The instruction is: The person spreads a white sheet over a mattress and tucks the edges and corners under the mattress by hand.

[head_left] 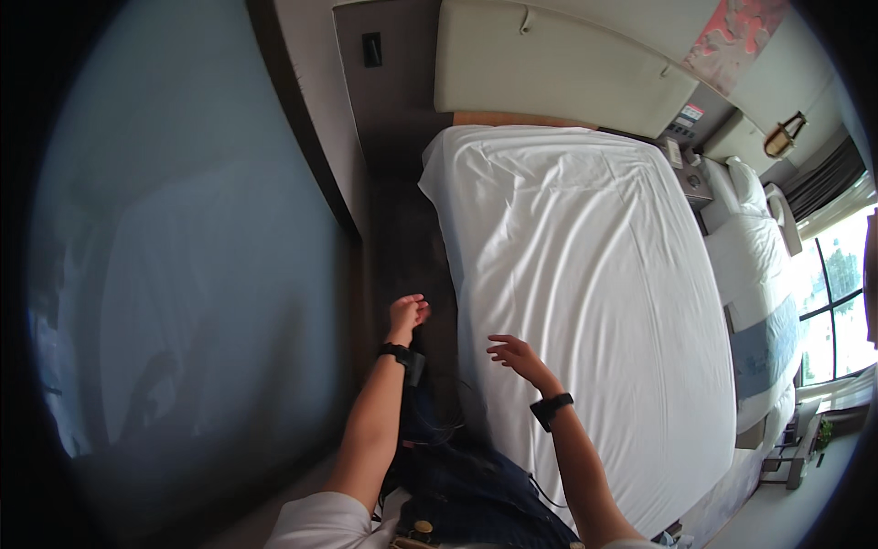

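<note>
A bed with a loose, wrinkled white sheet (583,274) stretches out before me and to the right. My right hand (514,355) hovers over the near left part of the sheet, fingers apart, holding nothing. Over the dark floor beside the bed is my left hand (409,312), its fingers partly curled and somewhat blurred, with nothing visible in it. Each wrist wears a black strap with a small device. The sheet's edge hangs down over the bed's left side.
A large glassy panel (226,274) stands close on the left, leaving a narrow dark aisle (405,233). A padded headboard (549,62) rises beyond the bed. Rightward are a nightstand (694,189), a second bed (754,302) and a window (833,309). Thin cables hang near my body.
</note>
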Action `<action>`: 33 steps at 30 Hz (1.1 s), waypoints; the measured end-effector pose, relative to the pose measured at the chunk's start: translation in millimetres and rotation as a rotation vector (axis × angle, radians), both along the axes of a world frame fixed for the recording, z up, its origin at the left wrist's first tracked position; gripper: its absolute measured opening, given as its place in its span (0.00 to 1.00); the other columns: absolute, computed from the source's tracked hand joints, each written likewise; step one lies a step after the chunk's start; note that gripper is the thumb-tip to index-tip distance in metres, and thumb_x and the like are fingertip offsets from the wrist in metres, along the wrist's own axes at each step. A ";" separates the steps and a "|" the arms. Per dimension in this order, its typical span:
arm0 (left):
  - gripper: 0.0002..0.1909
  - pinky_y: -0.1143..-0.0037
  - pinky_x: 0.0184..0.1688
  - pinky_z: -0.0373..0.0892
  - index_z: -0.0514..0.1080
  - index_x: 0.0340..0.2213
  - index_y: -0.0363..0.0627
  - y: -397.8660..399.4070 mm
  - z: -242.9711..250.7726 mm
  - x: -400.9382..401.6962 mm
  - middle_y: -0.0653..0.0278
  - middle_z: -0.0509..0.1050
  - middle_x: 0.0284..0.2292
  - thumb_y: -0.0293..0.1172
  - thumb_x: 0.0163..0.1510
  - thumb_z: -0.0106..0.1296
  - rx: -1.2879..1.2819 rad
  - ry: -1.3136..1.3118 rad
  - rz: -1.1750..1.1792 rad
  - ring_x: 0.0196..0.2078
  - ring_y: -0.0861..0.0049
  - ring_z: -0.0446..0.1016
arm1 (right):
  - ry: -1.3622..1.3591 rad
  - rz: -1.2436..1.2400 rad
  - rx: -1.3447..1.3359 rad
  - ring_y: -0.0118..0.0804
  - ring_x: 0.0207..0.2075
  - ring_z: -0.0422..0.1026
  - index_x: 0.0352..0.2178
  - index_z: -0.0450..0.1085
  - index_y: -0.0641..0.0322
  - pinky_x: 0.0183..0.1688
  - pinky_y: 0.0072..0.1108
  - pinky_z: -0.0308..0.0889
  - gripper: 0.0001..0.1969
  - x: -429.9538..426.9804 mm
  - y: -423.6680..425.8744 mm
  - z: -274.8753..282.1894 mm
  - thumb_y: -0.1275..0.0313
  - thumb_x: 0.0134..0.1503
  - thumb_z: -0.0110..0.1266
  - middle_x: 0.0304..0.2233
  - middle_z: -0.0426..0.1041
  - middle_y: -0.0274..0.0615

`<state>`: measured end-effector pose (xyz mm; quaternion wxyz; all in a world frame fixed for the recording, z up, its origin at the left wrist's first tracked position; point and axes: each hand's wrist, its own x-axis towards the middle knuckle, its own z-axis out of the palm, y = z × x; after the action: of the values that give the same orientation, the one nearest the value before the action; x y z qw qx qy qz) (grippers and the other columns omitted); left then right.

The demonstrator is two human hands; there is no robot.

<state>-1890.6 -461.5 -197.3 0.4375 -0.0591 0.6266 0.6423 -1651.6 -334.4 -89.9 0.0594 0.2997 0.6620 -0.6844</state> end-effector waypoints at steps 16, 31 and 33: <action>0.22 0.72 0.40 0.65 0.60 0.46 0.46 295.3 -175.0 -345.4 0.63 0.68 0.40 0.36 0.49 0.47 -0.237 -0.235 -0.089 0.41 0.73 0.67 | 0.071 -1.538 -1.071 0.34 0.43 0.63 0.45 0.56 0.65 0.45 0.23 0.63 0.26 -317.8 115.1 -212.6 0.57 0.51 0.48 0.44 0.63 0.41; 0.44 0.73 0.27 0.70 0.49 0.50 0.41 441.5 -181.9 -454.6 0.53 0.68 0.36 0.65 0.42 0.41 -0.170 -0.084 -0.385 0.29 0.67 0.73 | -0.114 -2.094 -1.006 0.27 0.25 0.65 0.29 0.63 0.61 0.27 0.14 0.66 0.11 -339.7 119.9 -222.9 0.65 0.49 0.53 0.28 0.67 0.35; 0.50 0.81 0.22 0.66 0.53 0.47 0.31 446.8 -205.8 -498.9 0.55 0.68 0.31 0.69 0.38 0.41 -0.224 -0.308 -0.287 0.20 0.74 0.66 | -0.126 -2.096 -1.087 0.30 0.27 0.65 0.30 0.63 0.62 0.29 0.16 0.66 0.10 -352.9 119.9 -215.1 0.66 0.50 0.50 0.32 0.67 0.37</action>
<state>-2389.5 -14.7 -403.1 0.6054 -0.1151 0.6218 0.4833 -2004.5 -214.6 -305.0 -0.3788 0.6652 -0.2893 -0.5747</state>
